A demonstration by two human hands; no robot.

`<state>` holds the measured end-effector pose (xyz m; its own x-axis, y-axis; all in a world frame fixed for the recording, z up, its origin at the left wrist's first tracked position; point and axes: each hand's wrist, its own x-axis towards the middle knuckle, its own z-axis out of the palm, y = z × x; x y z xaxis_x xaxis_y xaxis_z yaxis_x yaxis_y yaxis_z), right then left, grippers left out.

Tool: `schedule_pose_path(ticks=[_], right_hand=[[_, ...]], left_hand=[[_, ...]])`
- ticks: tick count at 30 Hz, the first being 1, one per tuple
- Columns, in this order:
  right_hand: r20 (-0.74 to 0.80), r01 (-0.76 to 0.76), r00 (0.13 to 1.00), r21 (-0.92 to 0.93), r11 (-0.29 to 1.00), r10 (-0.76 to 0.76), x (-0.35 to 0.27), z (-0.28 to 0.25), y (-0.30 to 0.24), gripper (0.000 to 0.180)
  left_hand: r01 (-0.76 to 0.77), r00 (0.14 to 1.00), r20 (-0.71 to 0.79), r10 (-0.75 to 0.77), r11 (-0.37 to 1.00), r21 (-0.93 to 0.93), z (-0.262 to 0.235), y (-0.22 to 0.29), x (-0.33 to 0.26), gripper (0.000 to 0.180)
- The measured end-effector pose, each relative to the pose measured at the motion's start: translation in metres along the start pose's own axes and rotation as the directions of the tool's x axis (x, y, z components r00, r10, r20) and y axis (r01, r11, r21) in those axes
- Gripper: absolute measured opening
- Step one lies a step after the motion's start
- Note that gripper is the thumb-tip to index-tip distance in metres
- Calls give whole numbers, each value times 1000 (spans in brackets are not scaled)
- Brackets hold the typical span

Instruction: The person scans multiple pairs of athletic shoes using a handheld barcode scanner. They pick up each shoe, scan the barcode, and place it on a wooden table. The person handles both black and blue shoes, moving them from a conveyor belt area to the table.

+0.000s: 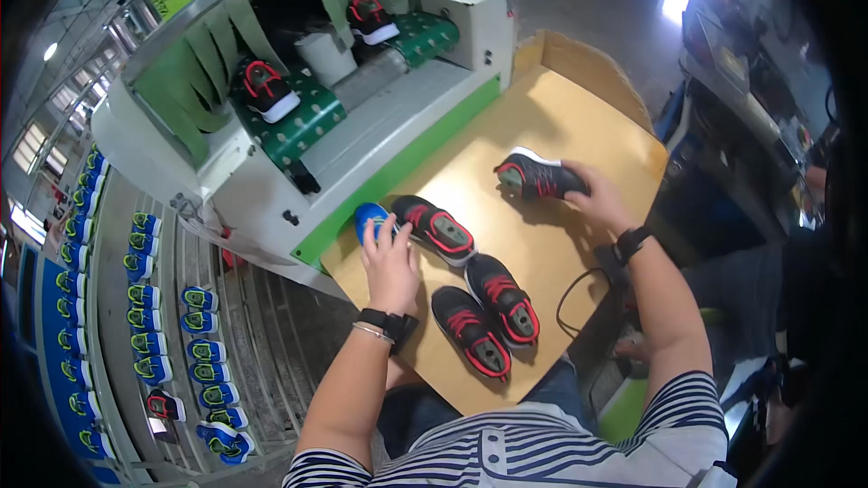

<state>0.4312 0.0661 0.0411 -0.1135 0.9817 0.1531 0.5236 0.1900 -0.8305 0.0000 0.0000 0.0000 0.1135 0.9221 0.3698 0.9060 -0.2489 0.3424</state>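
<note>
Meanwhile, right hand (601,203) closed over the heel of a black-and-red shoe (535,177) — toe pointing left, lying across the cardboard-topped table (579,117). Left hand (391,257) nearer the conveyor, fingers curled on a blue shoe (369,218) — just beside three more black shoes (470,293).

You stood in a shoe factory: a green-curtained conveyor machine (298,81) carried sneakers at eleven o'clock, and racks of finished shoes (145,325) lined eight o'clock.
</note>
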Motion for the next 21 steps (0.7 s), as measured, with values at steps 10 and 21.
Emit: schedule_pose_path(ticks=[10, 21], right_hand=[[-218, -270, 934, 91, 958, 284, -17, 34, -22, 58], [-374, -495, 787, 94, 864, 491, -71, 68, 5, 92]], left_hand=[[14, 1000, 1, -14, 1000, 25, -8, 1, -8, 37], [27, 999, -19, -26, 998, 50, -7, 5, -8, 37]])
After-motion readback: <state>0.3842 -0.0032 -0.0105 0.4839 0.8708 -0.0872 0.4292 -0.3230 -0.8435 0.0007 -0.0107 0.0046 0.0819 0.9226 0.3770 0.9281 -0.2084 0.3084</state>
